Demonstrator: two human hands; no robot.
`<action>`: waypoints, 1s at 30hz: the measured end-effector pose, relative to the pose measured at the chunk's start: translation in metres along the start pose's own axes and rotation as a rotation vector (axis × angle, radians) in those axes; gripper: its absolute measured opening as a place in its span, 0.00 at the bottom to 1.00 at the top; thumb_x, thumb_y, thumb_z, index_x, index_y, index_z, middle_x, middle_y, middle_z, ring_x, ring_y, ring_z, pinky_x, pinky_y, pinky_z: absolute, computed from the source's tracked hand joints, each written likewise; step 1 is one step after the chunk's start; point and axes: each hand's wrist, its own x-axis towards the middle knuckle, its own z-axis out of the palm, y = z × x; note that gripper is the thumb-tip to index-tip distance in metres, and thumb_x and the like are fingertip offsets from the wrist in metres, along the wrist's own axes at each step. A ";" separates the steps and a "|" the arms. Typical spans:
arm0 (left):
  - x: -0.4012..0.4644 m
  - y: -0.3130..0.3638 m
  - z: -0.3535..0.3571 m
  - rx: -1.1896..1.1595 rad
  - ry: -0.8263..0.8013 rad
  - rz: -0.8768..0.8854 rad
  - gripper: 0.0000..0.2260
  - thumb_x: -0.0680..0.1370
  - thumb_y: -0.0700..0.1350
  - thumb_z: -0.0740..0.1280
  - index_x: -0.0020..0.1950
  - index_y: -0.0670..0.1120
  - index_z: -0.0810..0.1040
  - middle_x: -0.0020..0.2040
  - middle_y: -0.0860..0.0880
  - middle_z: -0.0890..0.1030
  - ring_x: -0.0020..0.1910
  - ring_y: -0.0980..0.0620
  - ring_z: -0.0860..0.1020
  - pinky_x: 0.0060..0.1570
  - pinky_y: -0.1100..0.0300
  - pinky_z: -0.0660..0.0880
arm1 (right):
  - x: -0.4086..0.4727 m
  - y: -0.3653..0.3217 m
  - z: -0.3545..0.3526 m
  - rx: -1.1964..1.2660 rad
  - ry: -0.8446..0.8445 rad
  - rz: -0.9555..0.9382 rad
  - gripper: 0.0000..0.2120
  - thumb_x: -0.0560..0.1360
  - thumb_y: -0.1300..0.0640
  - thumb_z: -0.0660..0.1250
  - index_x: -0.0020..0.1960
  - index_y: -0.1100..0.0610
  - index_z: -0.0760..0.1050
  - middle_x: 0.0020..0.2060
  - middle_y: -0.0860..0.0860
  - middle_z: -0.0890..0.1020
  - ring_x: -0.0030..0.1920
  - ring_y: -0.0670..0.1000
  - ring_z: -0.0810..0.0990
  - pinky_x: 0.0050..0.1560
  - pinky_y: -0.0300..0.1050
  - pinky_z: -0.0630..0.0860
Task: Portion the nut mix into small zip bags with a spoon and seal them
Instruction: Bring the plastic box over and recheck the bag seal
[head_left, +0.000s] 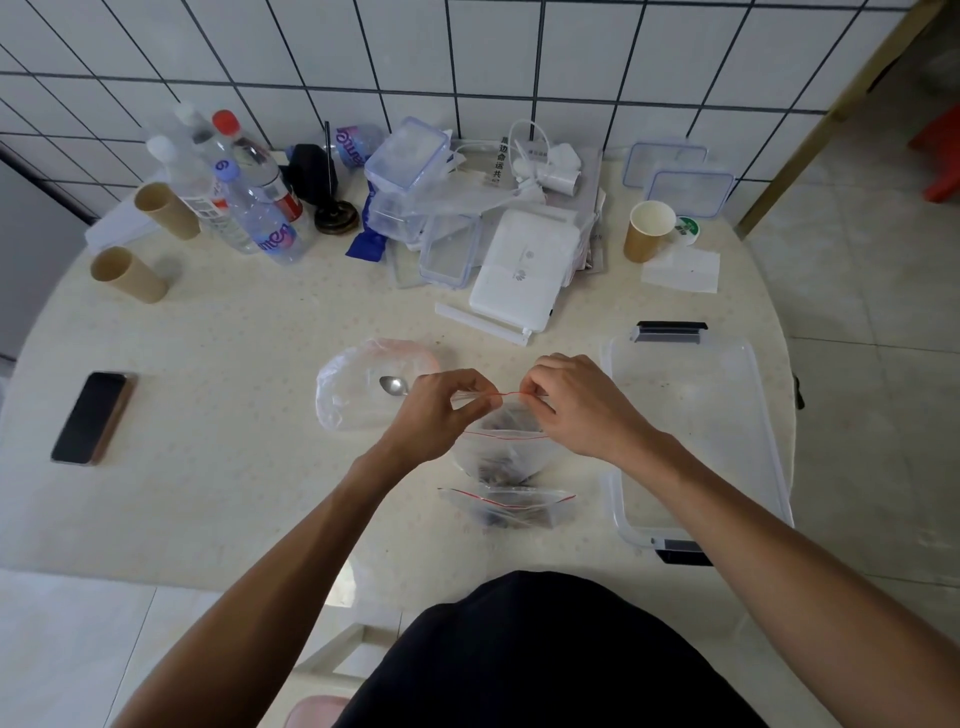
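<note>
A small clear zip bag (506, 447) with a red seal line holds dark nut mix and hangs just above the table's middle. My left hand (441, 410) pinches the left end of its top strip, and my right hand (576, 405) pinches the right end. Below it lie other filled zip bags (511, 506) flat on the table. A metal spoon (395, 385) rests on a crumpled clear plastic bag (353, 395) to the left of my hands.
A large clear plastic box (696, 431) with black latches stands right of the bags. A phone (91, 418) lies at the left. At the back are water bottles (249, 208), cardboard tubes (130, 275), stacked containers (410, 176), a white router (524, 270) and a paper cup (647, 231).
</note>
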 end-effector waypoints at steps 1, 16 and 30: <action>0.000 -0.001 -0.002 0.005 -0.003 -0.010 0.05 0.80 0.47 0.73 0.49 0.47 0.86 0.46 0.58 0.86 0.46 0.67 0.80 0.47 0.76 0.69 | -0.002 0.005 -0.002 -0.001 0.008 0.005 0.06 0.81 0.58 0.67 0.47 0.59 0.80 0.45 0.50 0.82 0.49 0.53 0.79 0.55 0.47 0.70; -0.011 -0.020 -0.018 -0.034 -0.121 -0.080 0.09 0.81 0.51 0.70 0.55 0.50 0.87 0.51 0.61 0.87 0.53 0.62 0.83 0.58 0.64 0.77 | -0.027 0.022 -0.006 0.224 -0.037 0.160 0.13 0.80 0.49 0.71 0.44 0.58 0.83 0.40 0.46 0.82 0.45 0.48 0.78 0.49 0.53 0.77; -0.040 -0.026 -0.017 0.105 -0.137 0.122 0.12 0.79 0.31 0.68 0.45 0.48 0.81 0.47 0.56 0.84 0.51 0.57 0.84 0.54 0.53 0.80 | -0.052 0.006 0.010 0.227 -0.134 0.129 0.07 0.83 0.60 0.61 0.53 0.49 0.75 0.46 0.44 0.83 0.42 0.42 0.80 0.44 0.49 0.76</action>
